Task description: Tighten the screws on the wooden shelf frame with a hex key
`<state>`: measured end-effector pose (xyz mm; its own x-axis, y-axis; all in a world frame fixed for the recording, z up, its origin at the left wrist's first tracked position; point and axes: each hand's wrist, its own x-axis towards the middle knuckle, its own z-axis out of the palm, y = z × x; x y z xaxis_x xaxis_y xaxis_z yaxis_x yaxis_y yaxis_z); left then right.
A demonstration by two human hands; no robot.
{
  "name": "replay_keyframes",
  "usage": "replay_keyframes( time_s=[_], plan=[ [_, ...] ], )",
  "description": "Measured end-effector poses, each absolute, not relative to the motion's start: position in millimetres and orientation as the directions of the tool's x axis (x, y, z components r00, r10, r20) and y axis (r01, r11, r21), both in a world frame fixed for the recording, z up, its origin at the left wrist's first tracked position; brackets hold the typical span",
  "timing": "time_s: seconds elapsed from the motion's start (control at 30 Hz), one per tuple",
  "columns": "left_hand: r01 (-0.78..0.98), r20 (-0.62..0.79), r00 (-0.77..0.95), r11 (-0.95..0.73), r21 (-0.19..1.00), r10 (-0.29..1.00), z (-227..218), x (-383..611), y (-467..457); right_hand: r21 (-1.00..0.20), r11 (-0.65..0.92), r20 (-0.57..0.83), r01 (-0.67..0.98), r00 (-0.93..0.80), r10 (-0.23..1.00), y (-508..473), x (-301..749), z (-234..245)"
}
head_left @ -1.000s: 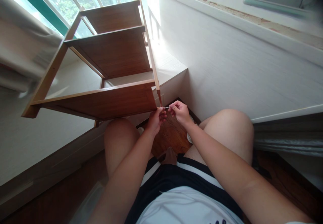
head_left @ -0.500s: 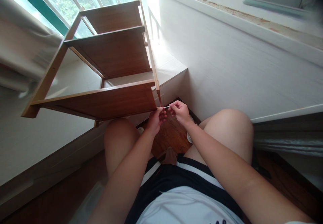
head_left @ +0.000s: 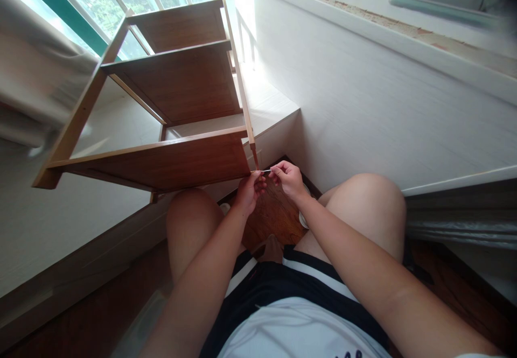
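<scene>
A brown wooden shelf rack with three boards lies tilted, its near leg end close above my knees. My left hand is closed at that leg end, thumb and finger pressed together beside the wood. Between my two hands runs a thin, light metal rod, which looks like a hex key. My right hand pinches the rod's right end. Its left end meets the leg at my left fingertips, where the contact is hidden.
At right stands a white panel with a worn top edge. On its surface lies a dark flat device. A white ledge extends behind the rack. A curtain hangs at left by the window. Wooden floor shows between my legs.
Almost nothing differs. Both hands keep their place at the leg end, and the view has shifted very slightly.
</scene>
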<state>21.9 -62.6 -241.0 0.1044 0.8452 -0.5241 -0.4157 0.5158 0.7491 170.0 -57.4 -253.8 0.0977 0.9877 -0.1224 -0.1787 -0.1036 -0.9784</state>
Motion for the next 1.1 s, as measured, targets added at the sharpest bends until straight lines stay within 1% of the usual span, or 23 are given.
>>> replay_keyframes(
  time_s=[0.37, 0.6, 0.8, 1.1],
  plan=[
    [-0.416, -0.517, 0.111, 0.512, 0.752, 0.849, -242.6, 21.0, -62.2, -0.984, -0.121, -0.137, -0.132, 0.122, 0.983, -56.4, 172.4, -254.4],
    [-0.412, -0.513, 0.106, 0.507, 0.757, 0.852, -244.8, 20.5, -62.1, -0.993, -0.116, -0.119, -0.032, 0.138, 0.983, -58.3, 176.0, -252.7],
    [-0.401, -0.512, 0.102, 0.507, 0.763, 0.853, -244.4, 20.4, -62.3, -0.994, -0.105, -0.099, 0.04, 0.119, 0.988, -57.5, 176.3, -254.5],
    [-0.396, -0.514, 0.102, 0.509, 0.765, 0.852, -243.5, 20.3, -62.7, -0.99, -0.139, -0.137, 0.012, 0.093, 0.986, -55.9, 171.5, -258.4]
  ],
)
